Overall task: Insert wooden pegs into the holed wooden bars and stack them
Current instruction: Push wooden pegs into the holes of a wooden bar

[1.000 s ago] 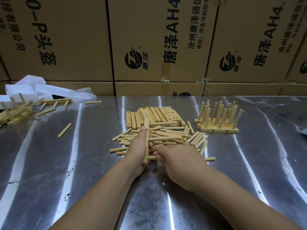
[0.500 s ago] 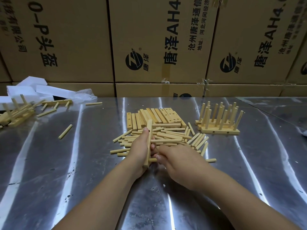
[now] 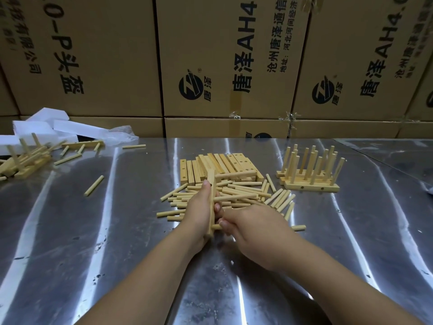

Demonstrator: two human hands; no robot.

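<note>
My left hand (image 3: 199, 211) grips a holed wooden bar (image 3: 212, 198) that stands on edge, pointing away from me. My right hand (image 3: 251, 227) pinches a wooden peg (image 3: 216, 227) whose tip meets the near end of that bar. Behind my hands lies a loose pile of pegs (image 3: 243, 195), and beyond it a row of bare holed bars (image 3: 218, 165). A stack of bars with upright pegs (image 3: 310, 174) stands on the table to the right.
The metal table (image 3: 93, 231) reflects light. At the far left sit another pegged assembly (image 3: 25, 160), scattered pegs (image 3: 93, 185) and white foam pieces (image 3: 46, 127). Cardboard boxes (image 3: 222, 55) wall off the back edge.
Hands, bar and peg stay nearly where they were; the right hand has shifted only slightly against the bar's near end.
</note>
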